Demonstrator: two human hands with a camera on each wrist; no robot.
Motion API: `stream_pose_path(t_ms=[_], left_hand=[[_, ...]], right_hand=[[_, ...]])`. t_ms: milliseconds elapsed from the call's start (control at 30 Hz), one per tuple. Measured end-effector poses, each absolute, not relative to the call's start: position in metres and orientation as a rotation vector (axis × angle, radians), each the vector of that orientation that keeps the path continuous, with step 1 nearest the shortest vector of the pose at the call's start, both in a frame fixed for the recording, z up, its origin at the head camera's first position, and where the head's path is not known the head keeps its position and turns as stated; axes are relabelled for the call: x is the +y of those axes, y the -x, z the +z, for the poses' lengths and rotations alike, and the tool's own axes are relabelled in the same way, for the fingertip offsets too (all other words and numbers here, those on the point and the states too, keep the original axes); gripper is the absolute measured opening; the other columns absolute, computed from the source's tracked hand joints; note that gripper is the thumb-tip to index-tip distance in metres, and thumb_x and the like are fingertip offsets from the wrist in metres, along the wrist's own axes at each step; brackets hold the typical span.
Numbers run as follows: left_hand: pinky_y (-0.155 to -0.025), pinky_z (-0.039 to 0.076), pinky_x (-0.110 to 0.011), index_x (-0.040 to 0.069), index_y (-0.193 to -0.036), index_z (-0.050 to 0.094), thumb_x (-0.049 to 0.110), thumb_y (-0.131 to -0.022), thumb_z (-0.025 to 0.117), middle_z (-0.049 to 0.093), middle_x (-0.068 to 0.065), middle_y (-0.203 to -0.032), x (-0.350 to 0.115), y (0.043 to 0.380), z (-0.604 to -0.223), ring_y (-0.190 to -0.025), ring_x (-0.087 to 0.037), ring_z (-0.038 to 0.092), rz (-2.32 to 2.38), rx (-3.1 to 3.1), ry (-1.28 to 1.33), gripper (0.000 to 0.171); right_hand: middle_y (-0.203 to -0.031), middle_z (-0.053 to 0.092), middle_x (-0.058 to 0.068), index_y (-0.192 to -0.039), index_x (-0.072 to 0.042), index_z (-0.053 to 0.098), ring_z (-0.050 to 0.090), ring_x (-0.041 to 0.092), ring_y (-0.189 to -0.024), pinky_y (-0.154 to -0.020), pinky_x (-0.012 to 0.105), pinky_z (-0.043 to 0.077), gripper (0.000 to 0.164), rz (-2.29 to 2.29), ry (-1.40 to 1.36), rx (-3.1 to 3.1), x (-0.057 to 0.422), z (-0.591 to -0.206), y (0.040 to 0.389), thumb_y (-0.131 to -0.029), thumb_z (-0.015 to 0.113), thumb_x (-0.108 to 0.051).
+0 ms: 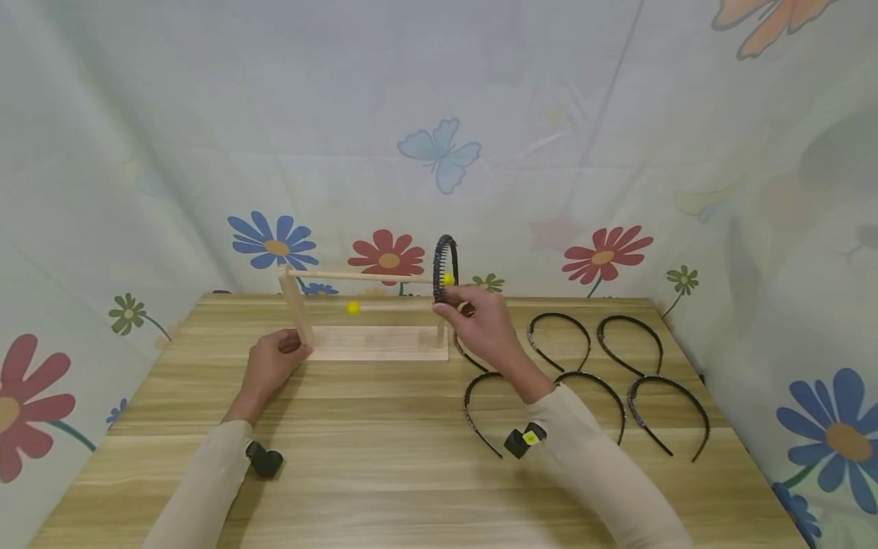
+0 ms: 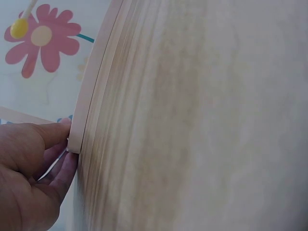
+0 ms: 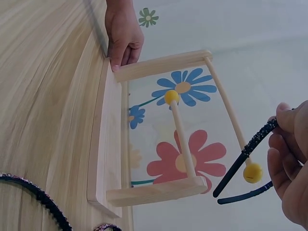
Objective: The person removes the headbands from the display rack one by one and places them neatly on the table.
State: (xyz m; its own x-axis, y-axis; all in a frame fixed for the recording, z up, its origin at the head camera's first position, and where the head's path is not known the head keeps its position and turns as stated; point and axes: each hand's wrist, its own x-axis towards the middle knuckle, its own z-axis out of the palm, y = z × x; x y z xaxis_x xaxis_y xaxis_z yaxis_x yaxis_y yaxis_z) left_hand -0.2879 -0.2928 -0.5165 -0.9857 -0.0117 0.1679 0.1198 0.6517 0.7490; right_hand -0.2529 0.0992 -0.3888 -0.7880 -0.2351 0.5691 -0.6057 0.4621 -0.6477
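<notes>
A pale wooden stand (image 1: 376,343) has a flat base, two uprights and two rods tipped with yellow balls. My left hand (image 1: 274,360) grips the left end of the base, thumb and fingers at its edge in the left wrist view. At the upper rod's free end, my right hand (image 1: 483,324) pinches a dark beaded headband (image 1: 440,267) with comb teeth. That rod's yellow ball (image 3: 252,172) appears between the headband's two arms in the right wrist view. The lower rod's ball (image 1: 353,307) points left. Parts of the headband are hidden behind the right fingers.
Several more dark headbands lie on the right of the wood-grain table (image 1: 357,457), among them a beaded headband (image 1: 668,381) nearest the right edge. The right forearm partly covers some. A flower-printed cloth (image 1: 329,152) hangs behind the table and at its sides.
</notes>
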Motion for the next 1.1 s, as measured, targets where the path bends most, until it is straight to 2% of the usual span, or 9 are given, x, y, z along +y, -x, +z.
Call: stream_pose_path(t_ms=[300, 433, 600, 867, 1100], left_hand=[[-0.093, 0.057, -0.053, -0.006, -0.134, 0.061, 0.021, -0.1, 0.069, 0.067, -0.027, -0.127, -0.294, 0.287, -0.518, -0.116, -0.041, 0.067, -1.258, -2.701, 0.089, 0.045], [-0.093, 0.057, -0.053, -0.005, -0.134, 0.062, 0.021, -0.1, 0.069, 0.068, -0.026, -0.127, -0.295, 0.287, -0.52, -0.116, -0.04, 0.068, -1.255, -2.697, 0.091, 0.044], [-0.093, 0.057, -0.053, -0.005, -0.134, 0.062, 0.021, -0.099, 0.07, 0.068, -0.026, -0.126, -0.295, 0.287, -0.52, -0.115, -0.04, 0.068, -1.256, -2.695, 0.082, 0.044], [-0.093, 0.057, -0.053, -0.005, -0.134, 0.062, 0.022, -0.099, 0.07, 0.068, -0.026, -0.126, -0.296, 0.288, -0.521, -0.116, -0.04, 0.067, -1.259, -2.704, 0.072, 0.045], [-0.094, 0.056, -0.054, -0.005, -0.134, 0.062, 0.022, -0.1, 0.069, 0.068, -0.026, -0.127, -0.296, 0.29, -0.52, -0.116, -0.04, 0.067, -1.26, -2.704, 0.082, 0.045]], right_hand=[[-0.088, 0.076, 0.0, -0.106, -0.009, 0.079, 0.068, 0.01, -0.072, -0.064, 0.024, 0.058, 0.018, 1.243, -0.738, -2.327, 0.098, -0.393, 0.242, -0.094, 0.076, -0.022], [-0.086, 0.076, 0.0, -0.102, -0.009, 0.079, 0.069, 0.014, -0.073, -0.064, 0.024, 0.058, 0.016, 1.237, -0.738, -2.319, 0.097, -0.395, 0.237, -0.092, 0.078, -0.021], [-0.089, 0.078, 0.001, -0.105, -0.008, 0.08, 0.07, 0.017, -0.071, -0.057, 0.024, 0.055, 0.02, 1.251, -0.723, -2.312, 0.095, -0.396, 0.232, -0.091, 0.079, -0.022], [-0.087, 0.079, 0.0, -0.112, -0.008, 0.079, 0.067, 0.006, -0.067, -0.056, 0.024, 0.055, 0.026, 1.311, -0.707, -2.301, 0.093, -0.4, 0.226, -0.09, 0.08, -0.024], [-0.085, 0.078, -0.002, -0.104, -0.011, 0.081, 0.068, 0.005, -0.07, -0.058, 0.025, 0.057, 0.022, 1.409, -0.635, -2.347, 0.088, -0.402, 0.223, -0.089, 0.082, -0.028]])
